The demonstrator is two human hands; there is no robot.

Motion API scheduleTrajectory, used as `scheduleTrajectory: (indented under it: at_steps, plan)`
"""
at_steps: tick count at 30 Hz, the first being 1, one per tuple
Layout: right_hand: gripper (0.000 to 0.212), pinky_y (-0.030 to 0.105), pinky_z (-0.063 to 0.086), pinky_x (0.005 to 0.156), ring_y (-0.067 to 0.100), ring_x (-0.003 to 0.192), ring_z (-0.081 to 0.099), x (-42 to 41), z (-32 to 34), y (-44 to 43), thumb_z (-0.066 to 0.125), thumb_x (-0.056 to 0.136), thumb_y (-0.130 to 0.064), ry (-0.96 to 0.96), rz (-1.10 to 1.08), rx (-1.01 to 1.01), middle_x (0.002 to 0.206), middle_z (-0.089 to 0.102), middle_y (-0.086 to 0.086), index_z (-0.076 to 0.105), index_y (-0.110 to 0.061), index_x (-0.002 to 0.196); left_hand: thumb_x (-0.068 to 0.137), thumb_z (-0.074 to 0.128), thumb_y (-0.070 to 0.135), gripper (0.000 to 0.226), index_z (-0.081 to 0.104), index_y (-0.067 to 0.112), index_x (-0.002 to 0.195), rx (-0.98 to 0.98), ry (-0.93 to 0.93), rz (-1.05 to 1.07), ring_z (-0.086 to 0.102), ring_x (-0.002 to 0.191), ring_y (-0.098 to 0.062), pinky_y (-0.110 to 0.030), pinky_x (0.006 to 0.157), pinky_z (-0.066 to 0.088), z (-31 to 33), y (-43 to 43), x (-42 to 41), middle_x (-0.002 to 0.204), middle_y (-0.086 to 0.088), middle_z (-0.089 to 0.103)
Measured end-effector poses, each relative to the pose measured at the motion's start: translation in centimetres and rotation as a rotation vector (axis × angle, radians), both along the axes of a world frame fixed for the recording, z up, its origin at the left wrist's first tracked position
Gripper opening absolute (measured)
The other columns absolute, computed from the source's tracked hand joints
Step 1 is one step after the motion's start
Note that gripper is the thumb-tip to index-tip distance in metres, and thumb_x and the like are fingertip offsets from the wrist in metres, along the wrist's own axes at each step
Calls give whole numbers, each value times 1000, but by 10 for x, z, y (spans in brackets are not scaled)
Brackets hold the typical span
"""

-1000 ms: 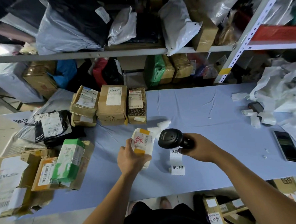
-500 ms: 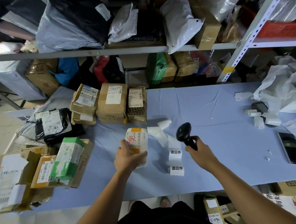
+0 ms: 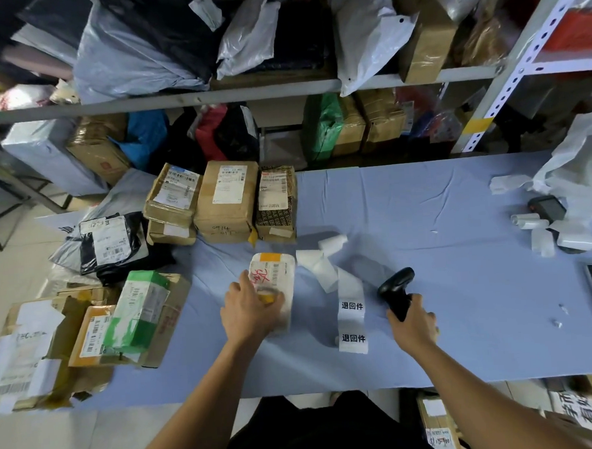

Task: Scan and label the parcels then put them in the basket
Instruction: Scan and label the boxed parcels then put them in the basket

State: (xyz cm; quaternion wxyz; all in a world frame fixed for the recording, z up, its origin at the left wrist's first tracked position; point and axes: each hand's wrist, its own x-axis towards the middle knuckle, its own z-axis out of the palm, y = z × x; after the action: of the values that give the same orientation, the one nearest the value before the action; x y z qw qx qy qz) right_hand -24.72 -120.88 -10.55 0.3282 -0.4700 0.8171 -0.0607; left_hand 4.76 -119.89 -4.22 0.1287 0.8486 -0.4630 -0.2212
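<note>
Now a white parcel (image 3: 276, 272) is being gripped on the desk (image 3: 458, 212) by the left hand (image 3: 249, 312). A black scanner (image 3: 395, 289) is being held tight in the right hand (image 3: 414, 328).

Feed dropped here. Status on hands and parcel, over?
Left hand grips white parcel, label up. Right hand holds scanner, apart from it. Label strip on table between them.
</note>
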Motion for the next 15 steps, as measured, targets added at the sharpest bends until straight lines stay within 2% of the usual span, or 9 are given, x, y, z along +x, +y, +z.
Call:
scheduleTrajectory:
  at_steps: [4,6,8,9,12,15]
  plan:
    - [52,41,37,91,32,117,43,0,-1,2,61,92,-41,79,55,-2,127,56,11,40,-15,132,74,72,50,73,44,18,134,-62,-74,-42,52,112,-33,-44,86,47,0,-3,-4,119,-10,53]
    - [61,42,37,95,32,119,40,4,5,9,65,89,-41,150,88,-127,131,49,11,42,-14,138,77,72,45,67,47,15,131,-97,-123,-72,50,114,-32,-43,89,44,1,-5,-6,124,-10,52]
    - [48,42,43,87,31,109,47,8,8,17,67,88,-32,139,201,-344,121,53,10,51,-12,129,79,72,38,59,50,13,128,-143,-154,-111,49,115,-31,-42,91,43,1,-8,-11,125,-10,51]
    - [40,39,46,82,29,103,51,11,9,21,65,90,-29,82,280,-382,116,55,8,54,-12,124,79,72,35,58,51,13,128,-167,-163,-134,49,115,-32,-42,90,43,2,-9,-14,125,-11,51]
    - [24,30,47,76,19,95,60,24,9,25,57,97,-29,-118,390,-250,113,59,-1,56,-17,117,77,72,32,60,50,12,130,-203,-158,-200,50,114,-34,-44,89,44,1,-9,-26,126,-12,52]
    - [18,34,53,72,17,86,63,39,8,18,62,93,-23,-266,216,-140,100,64,-2,50,-19,107,76,71,29,56,52,12,127,-235,-160,-284,51,113,-35,-46,90,45,-3,-3,-34,127,-12,54]
